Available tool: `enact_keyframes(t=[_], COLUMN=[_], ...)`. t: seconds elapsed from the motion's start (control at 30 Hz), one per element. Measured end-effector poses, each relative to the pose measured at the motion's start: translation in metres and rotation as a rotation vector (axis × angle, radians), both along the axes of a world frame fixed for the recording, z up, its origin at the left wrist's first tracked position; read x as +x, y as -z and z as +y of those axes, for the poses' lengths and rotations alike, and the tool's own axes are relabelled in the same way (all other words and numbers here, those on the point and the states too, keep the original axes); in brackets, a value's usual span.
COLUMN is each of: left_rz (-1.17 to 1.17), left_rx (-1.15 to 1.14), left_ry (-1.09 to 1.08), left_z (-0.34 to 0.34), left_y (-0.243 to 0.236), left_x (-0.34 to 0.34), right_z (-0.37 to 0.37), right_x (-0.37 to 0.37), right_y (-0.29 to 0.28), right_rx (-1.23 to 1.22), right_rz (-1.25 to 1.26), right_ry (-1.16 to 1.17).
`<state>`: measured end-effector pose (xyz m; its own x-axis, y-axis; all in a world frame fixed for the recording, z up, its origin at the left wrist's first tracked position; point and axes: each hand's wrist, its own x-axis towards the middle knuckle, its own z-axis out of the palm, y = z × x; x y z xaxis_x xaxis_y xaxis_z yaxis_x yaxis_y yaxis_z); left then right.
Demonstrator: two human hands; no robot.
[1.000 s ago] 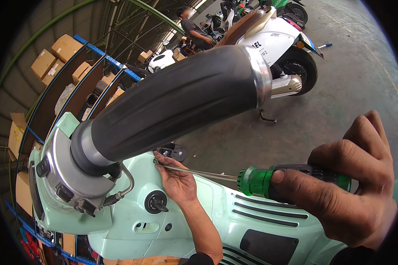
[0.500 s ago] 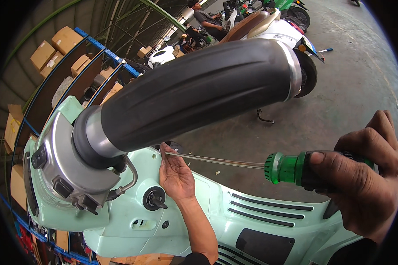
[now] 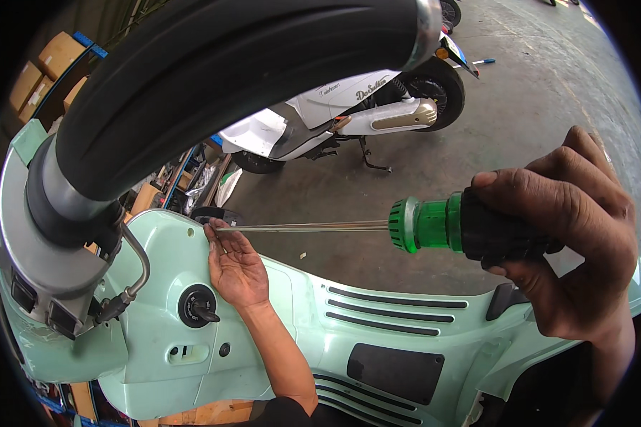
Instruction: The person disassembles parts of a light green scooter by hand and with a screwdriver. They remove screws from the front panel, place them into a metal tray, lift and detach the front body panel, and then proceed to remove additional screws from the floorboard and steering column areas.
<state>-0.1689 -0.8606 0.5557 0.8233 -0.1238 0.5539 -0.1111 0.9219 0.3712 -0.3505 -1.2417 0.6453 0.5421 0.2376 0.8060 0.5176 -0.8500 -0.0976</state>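
Since the earlier frame the view has dropped closer to the scooter: the black handlebar grip [image 3: 228, 78] now fills the top of the picture, and the right hand [image 3: 563, 235] with its screwdriver [image 3: 434, 225] has drawn in larger at the right. That right hand is closed in a fist around the black and green handle, holding the tool level, its long thin shaft running leftward. The left hand [image 3: 236, 267] lies open against the mint-green body panel [image 3: 320, 320], fingers together and pointing up, the fingertips meeting the shaft's tip at the upper edge of the panel, just beside a small hole. Below that hand sits the black ignition lock [image 3: 196, 306], with a slot and a small round opening under it; ribbed vents and a dark rectangular pad lie to the right. Beyond, on the grey concrete floor [image 3: 520, 114], a white scooter [image 3: 349, 107] stands on its stand. Cardboard boxes [image 3: 50, 71] are stacked on shelving at far left.
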Motion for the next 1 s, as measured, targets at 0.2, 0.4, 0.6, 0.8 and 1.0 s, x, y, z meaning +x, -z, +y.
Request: enact_keyframes(t=[0.2,0.4,0.6,0.8,1.0], left_rz=[0.045,0.076,0.468,0.367,-0.094], left_rx=[0.035,0.055,0.39,0.932,1.187], left_ry=[-0.076,-0.123,-0.235,0.391,0.346], left_z=[-0.007,-0.013,-0.041,0.002,0.006], left_y=[-0.007,0.001,0.072,0.126,0.151], left_x=[-0.008,-0.001,-0.057,-0.251,-0.356], right_z=[-0.002,-0.011,-0.021,0.044,0.21], right_x=[-0.004,-0.01,-0.024,-0.013,-0.095], right_y=[0.003,-0.003,-0.023,-0.034,-0.105], right_rx=[0.052,-0.005,0.269,0.807,-0.14], right_rz=[-0.002,0.081,0.417,0.571,0.723], right_ry=[-0.003,0.03,-0.083,-0.504,-0.789])
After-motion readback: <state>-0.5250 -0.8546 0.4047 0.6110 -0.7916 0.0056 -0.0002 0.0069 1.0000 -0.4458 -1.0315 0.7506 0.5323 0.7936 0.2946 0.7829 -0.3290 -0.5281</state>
